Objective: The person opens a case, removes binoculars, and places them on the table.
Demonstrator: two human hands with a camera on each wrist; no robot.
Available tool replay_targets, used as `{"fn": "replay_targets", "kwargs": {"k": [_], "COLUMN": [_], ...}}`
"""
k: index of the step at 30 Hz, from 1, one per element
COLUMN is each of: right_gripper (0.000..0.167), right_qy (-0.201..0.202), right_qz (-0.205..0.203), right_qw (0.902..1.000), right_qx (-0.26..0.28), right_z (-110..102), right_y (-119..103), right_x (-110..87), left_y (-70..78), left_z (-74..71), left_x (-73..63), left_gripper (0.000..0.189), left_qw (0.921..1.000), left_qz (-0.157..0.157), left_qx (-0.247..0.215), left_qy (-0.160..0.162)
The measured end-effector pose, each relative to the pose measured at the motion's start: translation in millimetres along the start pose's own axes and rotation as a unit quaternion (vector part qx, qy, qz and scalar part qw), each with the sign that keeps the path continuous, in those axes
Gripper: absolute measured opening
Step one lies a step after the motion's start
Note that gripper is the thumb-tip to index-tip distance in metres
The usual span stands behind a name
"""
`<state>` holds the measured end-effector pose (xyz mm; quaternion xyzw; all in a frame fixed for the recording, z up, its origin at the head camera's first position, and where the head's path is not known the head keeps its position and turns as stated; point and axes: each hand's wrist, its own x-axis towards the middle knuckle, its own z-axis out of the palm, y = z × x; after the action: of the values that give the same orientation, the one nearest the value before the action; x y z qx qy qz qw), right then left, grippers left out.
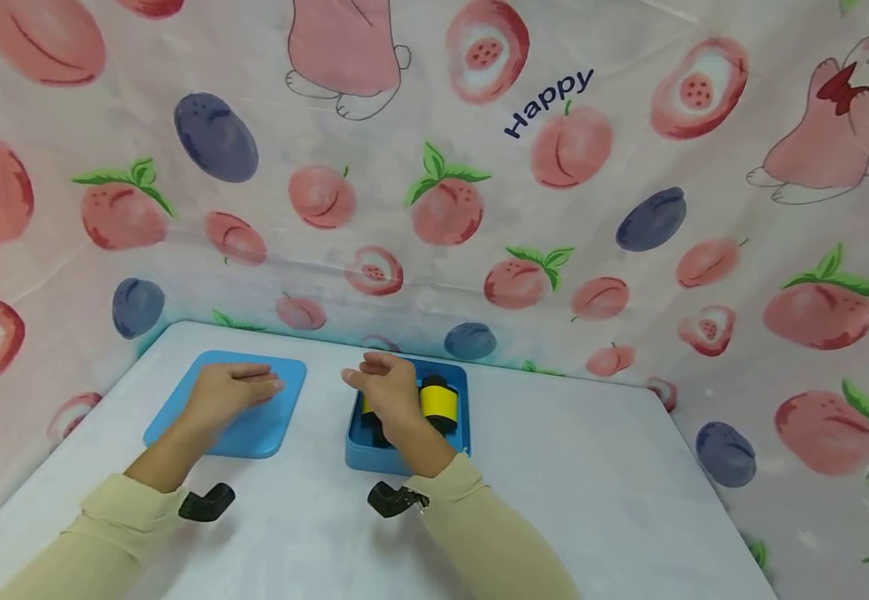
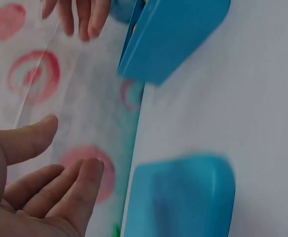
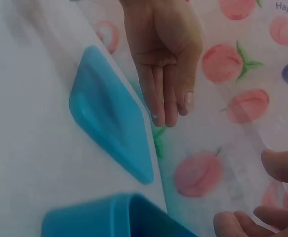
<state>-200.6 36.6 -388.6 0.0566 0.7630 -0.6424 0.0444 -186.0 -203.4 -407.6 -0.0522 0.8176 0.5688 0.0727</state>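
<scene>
My left hand [image 1: 227, 396] hovers over a flat blue lid [image 1: 269, 432] with rounded corners, fingers fairly straight and nothing in them. To its right, my right hand [image 1: 391, 390] is above an open blue box [image 1: 382, 460], also holding nothing. Inside that box lie black cylinders with yellow bands [image 1: 439, 405], partly hidden by the right hand. In the left wrist view the left hand [image 2: 50, 192] shows thumb and fingers spread apart. The right wrist view shows the right hand [image 3: 267, 217] with thumb apart from loosely bent fingers, beside the box [image 3: 84, 219].
The lid and box sit on a white table [image 1: 591, 483], toward its back edge. A fruit-patterned curtain [image 1: 404, 183] rises right behind and along the sides. Black wrist mounts [image 1: 207, 502] jut inward from both sleeves.
</scene>
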Motion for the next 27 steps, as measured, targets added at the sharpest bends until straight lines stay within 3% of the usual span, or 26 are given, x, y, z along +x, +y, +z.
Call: {"fn": "replay_targets", "kwargs": {"k": [4,7,9,11,12,14,16,20,22,23,25,27], "right_gripper": [0.052,0.055,0.058,0.063,0.066,0.075,0.087,0.106,0.110,0.111,0.112,0.111], "right_qy": [-0.014,-0.035,-0.055,-0.076,-0.085,-0.111,-0.141,-0.190,-0.192,-0.190,-0.183,-0.177], "right_qz": [-0.011,-0.033,-0.058,-0.086,-0.097,-0.128,-0.157,-0.211,-0.229,-0.235,-0.243,-0.247], "right_qw": [0.9987,0.9935,0.9854,0.9693,0.9579,0.9251,0.8821,0.7843,0.7467,0.7338,0.7180,0.7138], "right_qx": [-0.048,-0.103,-0.151,-0.218,-0.256,-0.340,-0.421,-0.552,-0.594,-0.609,-0.626,-0.631], "right_z": [-29,-51,-64,-75,-79,-84,-86,-86,-86,-86,-87,-88], "right_y": [6,12,17,22,24,29,32,39,42,43,46,49], "right_x": [7.8,12.2,15.2,17.9,19.7,24.7,29.5,38.1,41.7,43.4,46.6,49.6], "left_y": [11.6,19.1,21.4,21.0,19.9,16.7,12.8,7.3,6.7,6.8,7.6,8.8], "left_z": [35.4,59.5,74.3,88.1,93.8,101.3,105.6,109.5,111.5,112.8,115.3,117.4], "left_x": [1.9,5.5,9.0,13.9,16.2,19.4,21.4,21.5,21.1,20.6,20.1,19.5], "left_gripper": [0.073,0.071,0.070,0.068,0.069,0.070,0.070,0.063,0.060,0.058,0.056,0.055], "left_qw": [0.9995,0.9994,0.9990,0.9984,0.9978,0.9965,0.9954,0.9947,0.9949,0.9948,0.9945,0.9941], "left_qz": [0.004,0.007,0.006,0.004,0.003,-0.002,-0.011,-0.035,-0.041,-0.044,-0.046,-0.049], "left_qx": [-0.020,-0.009,-0.006,-0.003,-0.009,-0.023,-0.037,-0.051,-0.053,-0.055,-0.062,-0.071], "left_qy": [-0.025,-0.034,-0.043,-0.056,-0.066,-0.080,-0.088,-0.082,-0.076,-0.074,-0.070,-0.067]}}
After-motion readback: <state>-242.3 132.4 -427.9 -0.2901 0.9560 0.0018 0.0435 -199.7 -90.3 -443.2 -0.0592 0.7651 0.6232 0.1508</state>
